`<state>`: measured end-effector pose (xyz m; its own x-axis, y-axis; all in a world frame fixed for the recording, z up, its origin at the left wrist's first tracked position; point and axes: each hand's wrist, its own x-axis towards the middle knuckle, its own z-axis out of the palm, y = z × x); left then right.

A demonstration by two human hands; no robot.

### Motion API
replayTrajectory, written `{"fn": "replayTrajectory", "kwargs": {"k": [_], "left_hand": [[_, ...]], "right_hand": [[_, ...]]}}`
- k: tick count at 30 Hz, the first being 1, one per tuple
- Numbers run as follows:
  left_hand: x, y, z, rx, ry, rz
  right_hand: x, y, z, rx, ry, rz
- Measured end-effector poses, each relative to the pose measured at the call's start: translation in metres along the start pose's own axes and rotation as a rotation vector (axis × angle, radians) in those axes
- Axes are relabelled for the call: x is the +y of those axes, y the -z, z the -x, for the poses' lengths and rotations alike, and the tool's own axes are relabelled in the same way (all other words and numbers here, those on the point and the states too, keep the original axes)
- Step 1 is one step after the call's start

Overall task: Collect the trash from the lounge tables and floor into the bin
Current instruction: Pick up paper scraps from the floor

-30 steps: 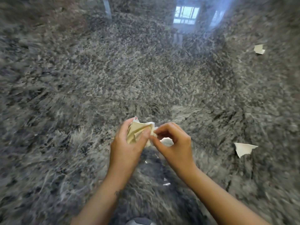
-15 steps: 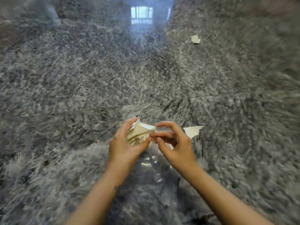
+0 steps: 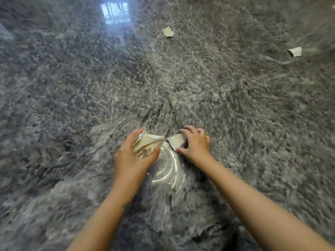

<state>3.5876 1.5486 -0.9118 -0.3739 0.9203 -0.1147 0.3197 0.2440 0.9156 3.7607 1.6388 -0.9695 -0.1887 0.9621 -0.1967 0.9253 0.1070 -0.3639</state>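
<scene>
Head view: paper pickup partly done on the granite floor (image 3: 72, 105)
Left hand (image 3: 132, 160) clutches a paper wad (image 3: 146, 144); right hand (image 3: 196, 144) pinches another scrap (image 3: 176, 141); two scraps (image 3: 168, 32) (image 3: 295, 52) remain, bin unseen

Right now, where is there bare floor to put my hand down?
Bare: the granite floor left of the left hand, and the stretch up to the far paper scrap. Crowded: between both hands, where the right hand pinches a paper scrap.

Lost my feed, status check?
Left hand clutching paper wad. Right hand pinching floor scrap. Two scraps ahead. Nothing blocking.
</scene>
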Motion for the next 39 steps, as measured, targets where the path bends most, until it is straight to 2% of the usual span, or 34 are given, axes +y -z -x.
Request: {"fn": "replayTrajectory", "kwargs": {"k": [4,9,11,14,16,19,21,23,25,30,32,36,39], "left_hand": [[-0.002,0.003,-0.002,0.02,0.006,-0.006],[-0.002,0.009,-0.009,0.068,0.003,-0.035],[-0.001,0.012,-0.01,0.081,0.012,-0.045],[-0.001,0.015,-0.008,0.078,0.024,-0.045],[-0.002,0.017,-0.007,0.074,0.023,-0.049],[-0.003,0.021,-0.008,0.063,0.02,-0.062],[-0.003,0.025,-0.009,0.072,0.015,-0.066],[-0.002,0.027,-0.009,0.076,0.02,-0.07],[0.002,0.027,-0.007,0.062,0.031,-0.07],[0.014,0.02,0.0,-0.006,0.017,-0.012],[0.017,0.02,0.001,-0.011,-0.007,-0.006],[0.021,0.022,0.001,-0.001,-0.011,-0.005],[0.026,0.018,0.005,-0.064,-0.01,0.006]], "right_hand": [[-0.001,-0.005,0.002,0.126,0.02,-0.012],[-0.009,0.003,0.013,0.266,0.124,-0.238],[-0.014,0.004,0.017,0.215,0.161,-0.085],[-0.014,-0.004,0.019,0.038,0.082,0.253],[-0.014,-0.007,0.021,0.035,0.036,0.279],[-0.018,-0.001,0.024,0.079,0.069,-0.023],[-0.025,0.009,0.029,0.082,0.211,-0.278],[-0.038,0.022,0.034,0.12,0.428,-0.357],[-0.052,0.031,0.038,0.147,0.537,-0.386],[-0.068,0.045,0.048,0.257,0.547,-0.471],[-0.066,0.054,0.05,0.21,0.569,-0.486],[-0.057,0.08,0.052,-0.007,0.563,-0.437],[-0.059,0.087,0.058,-0.005,0.52,-0.561]]}}
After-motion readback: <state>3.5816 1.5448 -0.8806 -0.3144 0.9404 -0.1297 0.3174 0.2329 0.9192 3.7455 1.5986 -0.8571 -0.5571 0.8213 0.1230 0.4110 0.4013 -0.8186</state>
